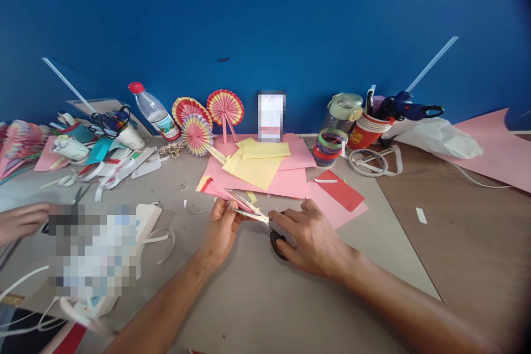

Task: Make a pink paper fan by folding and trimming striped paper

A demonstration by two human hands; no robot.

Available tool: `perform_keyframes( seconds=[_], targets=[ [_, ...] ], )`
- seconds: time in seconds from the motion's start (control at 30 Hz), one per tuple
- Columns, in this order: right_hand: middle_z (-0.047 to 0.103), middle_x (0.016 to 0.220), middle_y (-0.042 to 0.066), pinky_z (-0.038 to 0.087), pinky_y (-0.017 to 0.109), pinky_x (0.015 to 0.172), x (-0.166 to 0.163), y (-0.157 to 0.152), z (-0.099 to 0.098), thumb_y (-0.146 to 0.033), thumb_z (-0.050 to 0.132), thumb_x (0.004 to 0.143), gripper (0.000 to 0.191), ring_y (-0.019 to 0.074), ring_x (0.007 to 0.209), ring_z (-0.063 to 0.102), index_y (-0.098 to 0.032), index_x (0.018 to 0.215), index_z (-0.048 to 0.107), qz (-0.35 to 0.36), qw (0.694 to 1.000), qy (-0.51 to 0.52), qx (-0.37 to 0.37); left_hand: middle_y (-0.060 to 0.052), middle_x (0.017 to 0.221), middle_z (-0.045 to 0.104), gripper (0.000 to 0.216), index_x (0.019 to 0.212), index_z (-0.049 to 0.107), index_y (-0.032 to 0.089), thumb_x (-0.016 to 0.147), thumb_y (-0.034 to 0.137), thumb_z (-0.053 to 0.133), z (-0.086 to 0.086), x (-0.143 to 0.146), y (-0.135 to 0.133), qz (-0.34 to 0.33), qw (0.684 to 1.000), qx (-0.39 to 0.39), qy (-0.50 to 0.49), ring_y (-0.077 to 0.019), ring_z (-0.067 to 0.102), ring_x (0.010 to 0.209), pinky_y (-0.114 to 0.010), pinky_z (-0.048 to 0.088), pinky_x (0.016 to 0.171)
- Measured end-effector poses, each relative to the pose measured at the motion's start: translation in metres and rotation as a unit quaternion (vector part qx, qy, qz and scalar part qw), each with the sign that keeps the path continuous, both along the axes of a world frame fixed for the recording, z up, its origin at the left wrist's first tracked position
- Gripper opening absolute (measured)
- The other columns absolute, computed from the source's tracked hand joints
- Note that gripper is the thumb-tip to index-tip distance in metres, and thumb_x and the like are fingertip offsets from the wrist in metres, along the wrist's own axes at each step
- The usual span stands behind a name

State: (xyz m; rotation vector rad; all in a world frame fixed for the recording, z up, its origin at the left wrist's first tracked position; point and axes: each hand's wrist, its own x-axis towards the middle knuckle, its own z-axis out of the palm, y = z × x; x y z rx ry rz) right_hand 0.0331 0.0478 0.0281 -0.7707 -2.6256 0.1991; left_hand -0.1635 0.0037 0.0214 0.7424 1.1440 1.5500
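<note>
My left hand (224,232) is closed around a folded paper fan (219,189), pleated in pink with a yellow and red tip that points up and left. In my right hand (311,238) is a pair of scissors (279,246) with black handles, fingers through the loops. The scissor blades reach left to the fan's near end, close by my left thumb. Whether the blades are closed on the paper I cannot tell. Just beyond my hands lie yellow paper sheets (257,171) on top of pink paper (290,181).
Finished round fans (224,108) lean at the blue wall beside a phone (271,116) and a bottle (157,113). To the right stand a clear jar (342,110) and a red cup (367,130) of tools. At left are a power strip (145,221) and another person's hand (25,221).
</note>
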Motion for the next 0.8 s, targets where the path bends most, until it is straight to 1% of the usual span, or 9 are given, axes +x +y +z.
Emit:
perform_keyframes(
  seconds=[0.2,0.4,0.6,0.8],
  targets=[
    [0.063,0.071,0.002,0.024,0.033,0.068,0.0005,0.0009,-0.0037,-0.021,0.048,0.082,0.023,0.0136,0.057,0.045,-0.015,0.100,0.061,0.013,1.000,0.012,0.012,0.002,0.077,0.069,0.031,0.085,0.055,0.019,0.076,0.043,0.072,0.0007,0.0016,-0.0006,0.001,1.000,-0.014,0.002,-0.0124,0.066,0.069,-0.027,0.056,0.065],
    [0.061,0.066,0.001,0.021,0.032,0.066,0.0000,0.0016,-0.0035,-0.016,0.044,0.083,0.021,0.0124,0.052,0.039,-0.015,0.096,0.061,0.008,1.000,0.016,0.015,0.002,0.084,0.070,0.029,0.089,0.055,0.020,0.077,0.040,0.071,-0.0038,-0.0012,-0.0006,0.000,1.000,-0.009,0.002,-0.0137,0.068,0.069,-0.029,0.057,0.068],
    [0.064,0.072,0.002,0.022,0.033,0.068,-0.0008,0.0008,-0.0034,-0.020,0.048,0.082,0.021,0.0133,0.055,0.045,-0.016,0.098,0.060,-0.003,1.000,0.005,-0.002,0.000,0.088,0.070,0.029,0.093,0.056,0.018,0.077,0.036,0.072,-0.0041,0.0037,-0.0031,-0.005,1.000,-0.016,-0.006,-0.0161,0.070,0.074,-0.032,0.059,0.071],
    [0.064,0.070,0.002,0.022,0.033,0.067,-0.0011,0.0006,-0.0070,-0.017,0.047,0.082,0.020,0.0138,0.054,0.045,-0.015,0.098,0.059,-0.002,1.000,0.015,0.020,0.000,0.089,0.070,0.033,0.092,0.056,0.019,0.073,0.036,0.075,-0.0034,0.0069,-0.0033,-0.006,0.999,-0.026,-0.018,-0.0178,0.071,0.075,-0.033,0.059,0.071]
  ],
)
